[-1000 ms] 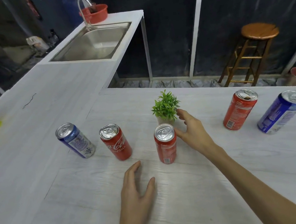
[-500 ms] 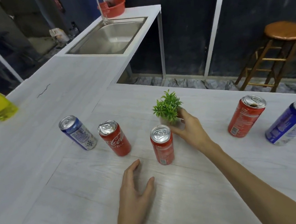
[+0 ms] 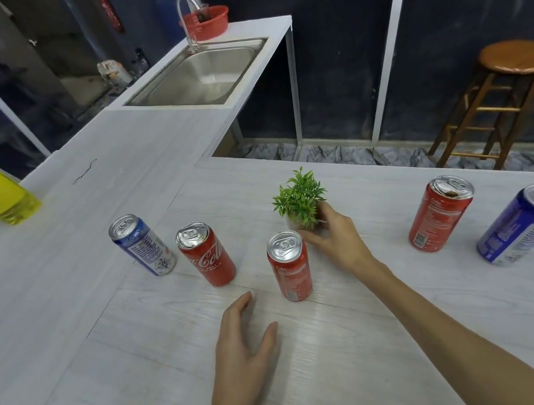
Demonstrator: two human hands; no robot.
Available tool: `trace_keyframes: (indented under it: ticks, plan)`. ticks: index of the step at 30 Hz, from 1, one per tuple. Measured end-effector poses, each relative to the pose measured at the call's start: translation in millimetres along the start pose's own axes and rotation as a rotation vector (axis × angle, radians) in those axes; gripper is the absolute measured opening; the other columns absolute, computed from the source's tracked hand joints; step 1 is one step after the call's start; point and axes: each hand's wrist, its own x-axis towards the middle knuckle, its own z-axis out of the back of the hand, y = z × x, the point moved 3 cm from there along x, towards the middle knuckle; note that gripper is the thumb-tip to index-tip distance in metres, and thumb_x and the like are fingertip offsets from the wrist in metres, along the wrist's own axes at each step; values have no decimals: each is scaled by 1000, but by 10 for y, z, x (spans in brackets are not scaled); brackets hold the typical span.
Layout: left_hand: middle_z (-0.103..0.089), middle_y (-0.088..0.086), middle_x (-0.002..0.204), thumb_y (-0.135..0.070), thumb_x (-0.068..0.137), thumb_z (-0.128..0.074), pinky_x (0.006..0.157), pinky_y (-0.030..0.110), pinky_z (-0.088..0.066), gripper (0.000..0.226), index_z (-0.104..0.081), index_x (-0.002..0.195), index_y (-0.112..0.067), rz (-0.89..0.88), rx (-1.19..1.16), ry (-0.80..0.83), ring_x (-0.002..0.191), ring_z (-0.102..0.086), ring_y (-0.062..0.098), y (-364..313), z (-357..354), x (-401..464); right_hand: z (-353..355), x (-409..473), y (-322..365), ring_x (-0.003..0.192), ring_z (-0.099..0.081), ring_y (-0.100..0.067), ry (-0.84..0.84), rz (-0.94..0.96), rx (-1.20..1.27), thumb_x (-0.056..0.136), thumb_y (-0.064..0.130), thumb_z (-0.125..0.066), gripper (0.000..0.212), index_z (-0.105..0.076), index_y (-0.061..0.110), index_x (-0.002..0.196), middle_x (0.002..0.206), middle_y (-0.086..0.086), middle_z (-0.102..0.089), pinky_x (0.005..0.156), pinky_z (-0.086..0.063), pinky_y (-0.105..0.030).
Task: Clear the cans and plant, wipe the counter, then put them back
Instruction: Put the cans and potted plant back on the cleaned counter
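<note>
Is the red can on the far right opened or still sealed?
Opened. The far-right red can shows a dark hole in its lid, while the red can near the right hand has its tab flat.

free: bare counter (image 3: 366,343) near edge | blocked: middle red can (image 3: 289,266) just before plant (image 3: 299,198)

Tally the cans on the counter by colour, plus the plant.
Red cans: 3
Blue cans: 2
Plant: 1, gripped by the right hand
Total: 6
</note>
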Motion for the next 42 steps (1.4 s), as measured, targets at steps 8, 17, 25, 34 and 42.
trace_keyframes:
  ticks: [8, 17, 25, 34, 42]
  plan:
    - [-55, -25, 139, -22, 88, -80, 104, 3, -35, 60, -53, 142, -27, -11, -2, 6, 133, -48, -10, -1, 2, -3, 88, -92, -52, 108, -66, -9, -39, -40, 38, 88, 32, -85, 60, -56, 19, 138, 121, 11, -67, 84, -48, -1]
    - [-52, -26, 141, -26, 90, -78, 106, 3, -33, 62, -50, 145, -29, -44, 35, 40, 134, -46, -9, 15, 37, -17, 290, -533, -132, 109, -69, -9, -125, -57, 46, 85, 31, -88, 55, -56, 26, 129, 121, 9, -70, 97, -54, -21]
    - [-49, -25, 144, -32, 90, -77, 112, 18, -36, 66, -46, 149, -29, -73, 36, 122, 135, -43, -9, 85, 155, 2, 356, -1148, 7, 105, -65, 8, -236, -67, 37, 86, 28, -87, 53, -55, 28, 129, 118, 19, -67, 88, -46, -1]
    - [-49, -21, 144, -34, 90, -78, 114, 23, -38, 68, -45, 150, -27, -147, 37, 250, 134, -45, -6, 321, 519, 42, -91, -1789, 336, 113, -66, 5, -342, -104, 29, 87, 31, -86, 51, -58, 29, 129, 125, 18, -70, 96, -51, -10]
    - [-49, -16, 145, -35, 90, -78, 112, 22, -38, 69, -45, 149, -25, -199, 63, 297, 134, -47, 0, 529, 798, 82, -668, -2118, 510, 112, -69, 1, -332, -122, 34, 86, 25, -87, 56, -60, 21, 135, 126, 16, -71, 99, -52, -15]
